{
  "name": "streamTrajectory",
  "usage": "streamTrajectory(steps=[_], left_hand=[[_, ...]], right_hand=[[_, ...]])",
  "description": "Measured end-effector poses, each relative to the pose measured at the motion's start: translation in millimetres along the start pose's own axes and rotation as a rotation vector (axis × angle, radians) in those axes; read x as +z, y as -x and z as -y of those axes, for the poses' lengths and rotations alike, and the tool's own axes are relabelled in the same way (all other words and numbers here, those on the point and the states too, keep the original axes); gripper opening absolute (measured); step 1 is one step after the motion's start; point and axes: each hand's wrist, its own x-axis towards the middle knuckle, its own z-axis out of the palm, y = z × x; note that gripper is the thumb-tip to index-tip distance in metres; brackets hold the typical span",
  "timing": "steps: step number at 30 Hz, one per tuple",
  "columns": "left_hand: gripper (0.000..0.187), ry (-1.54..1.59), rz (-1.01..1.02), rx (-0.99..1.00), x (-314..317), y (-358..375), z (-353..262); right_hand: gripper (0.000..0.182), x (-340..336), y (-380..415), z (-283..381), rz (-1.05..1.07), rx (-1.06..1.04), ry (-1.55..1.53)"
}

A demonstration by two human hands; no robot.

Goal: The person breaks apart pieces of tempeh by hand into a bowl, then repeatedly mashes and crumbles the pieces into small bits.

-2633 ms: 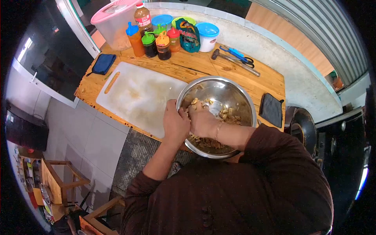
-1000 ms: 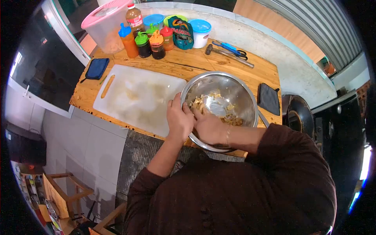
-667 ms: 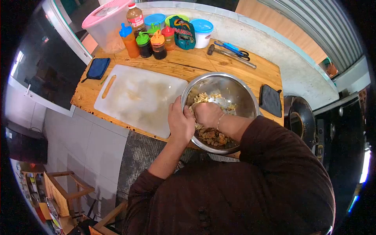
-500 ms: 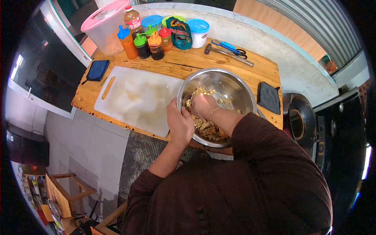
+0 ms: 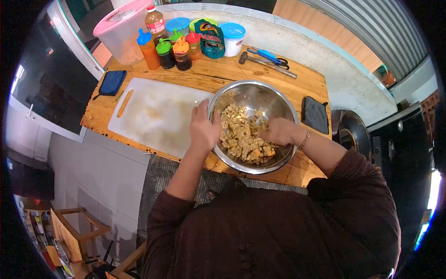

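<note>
A steel mixing bowl [image 5: 253,170] stands at the front of the wooden table, holding a crumbly, light-brown minced mixture [image 5: 241,137] with orange bits. My left hand [image 5: 205,126] grips its left rim, thumb over the inside and fingers round the outer wall. Inside the bowl on the right, my right hand [image 5: 281,131] reaches down with its fingertips in the mixture; they are partly hidden and blurred. A stained white cutting board [image 5: 158,116] lies left of the bowl, beside my left hand.
Sauce bottles [image 5: 166,53], a green pouch [image 5: 210,39] and a blue-lidded tub [image 5: 232,39] line the back. Behind the bowl lie a hammer [image 5: 269,64] and scissors [image 5: 281,61]. Dark cloths [image 5: 316,114] flank the board and bowl. A wok [image 5: 353,135] sits to the right.
My right hand has moved from the bowl's left side to its right side, uncovering the mixture, which now lies more gathered in the middle. My left hand stays at the left rim.
</note>
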Motion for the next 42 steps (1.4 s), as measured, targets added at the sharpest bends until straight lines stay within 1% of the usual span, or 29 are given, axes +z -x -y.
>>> streamTrajectory(steps=[2, 4, 5, 8, 11, 14, 15, 18, 19, 22, 25, 28, 30, 33, 35, 37, 39, 40, 42], left_hand=[[0.041, 0.02, 0.017, 0.064, 10, -3, 7], [0.039, -0.006, 0.024, 0.033, 13, 3, -3], [0.039, -0.018, 0.024, 0.016, 13, 6, -8], [0.041, -0.055, 0.072, -0.044, 5, 8, -23], [0.041, -0.017, 0.051, -0.141, 7, 12, -23], [0.042, -0.045, 0.041, -0.089, 8, 15, -16], [0.042, -0.041, 0.043, -0.091, 9, 17, -15], [0.043, -0.045, 0.025, -0.092, 9, 17, -17], [0.044, -0.056, 0.018, -0.101, 9, 19, -17], [0.044, -0.065, -0.017, -0.118, 12, 23, -20], [0.044, -0.063, -0.029, -0.094, 13, 23, -20], [0.043, -0.068, -0.052, -0.046, 15, 23, -15], [0.042, -0.079, -0.06, -0.064, 14, 24, -15], [0.042, -0.1, -0.059, -0.14, 10, 22, -23], [0.043, -0.121, -0.06, -0.172, 6, 22, -28], [0.044, -0.119, -0.051, -0.158, 5, 21, -29], [0.045, -0.13, -0.032, -0.136, 5, 19, -30], [0.045, -0.142, -0.017, -0.123, 6, 18, -29], [0.045, -0.167, -0.015, -0.112, 11, 16, -27]], right_hand=[[0.086, 11, -2, 4, -0.013, 0.177, -0.044], [0.094, 39, -28, 9, -0.17, 0.307, -0.085], [0.102, 41, -44, -2, -0.115, 0.095, -0.072], [0.08, 53, -55, 30, -0.413, -0.048, -0.099], [0.052, 81, -54, 63, -0.458, -0.232, -0.045], [0.032, 84, -57, 60, -0.486, -0.384, -0.019], [0.028, 90, -72, 54, -0.582, -0.406, 0.049], [0.024, 61, -86, 56, -0.467, -0.278, 0.105], [0.024, 56, -88, 55, -0.483, -0.284, 0.07], [0.026, 43, -105, 47, -0.41, -0.281, 0.14], [0.028, 36, -112, 46, -0.445, -0.162, -0.007], [0.033, 22, -109, 49, -0.291, -0.094, -0.13], [0.035, 19, -82, 45, -0.188, -0.229, -0.11], [0.033, -7, -26, 29, -0.032, -0.323, -0.164], [0.029, -21, -34, 0, -0.016, -0.356, -0.101], [0.026, -23, -85, -32, -0.091, -0.35, 0.057], [0.023, -12, -147, -40, -0.219, -0.372, 0.26], [0.02, -15, -143, -19, -0.331, -0.359, 0.336], [0.017, 16, -148, 15, -0.543, -0.512, 0.254]])
